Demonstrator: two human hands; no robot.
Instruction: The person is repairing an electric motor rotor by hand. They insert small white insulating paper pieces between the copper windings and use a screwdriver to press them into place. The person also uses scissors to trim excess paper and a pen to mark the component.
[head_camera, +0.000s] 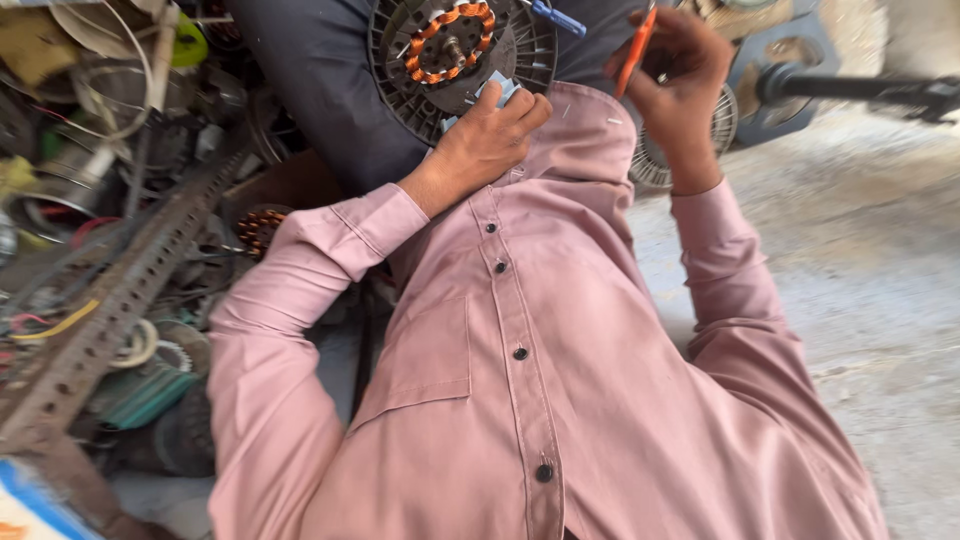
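Meanwhile, the left hand (480, 145) is gripping the fan motor (455, 50) at its rim; the right hand (680, 75) is pinching an orange tool (634, 55) over bare floor (860, 260).

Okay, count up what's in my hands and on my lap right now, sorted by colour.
Orange: 1, the tool handle gripped in the right hand.
Black with copper windings: 1, the round fan motor on the lap.
Pale blue: 1, the small piece under the left hand.
Blue: 1, the handle lying beside the motor.
Total: 4
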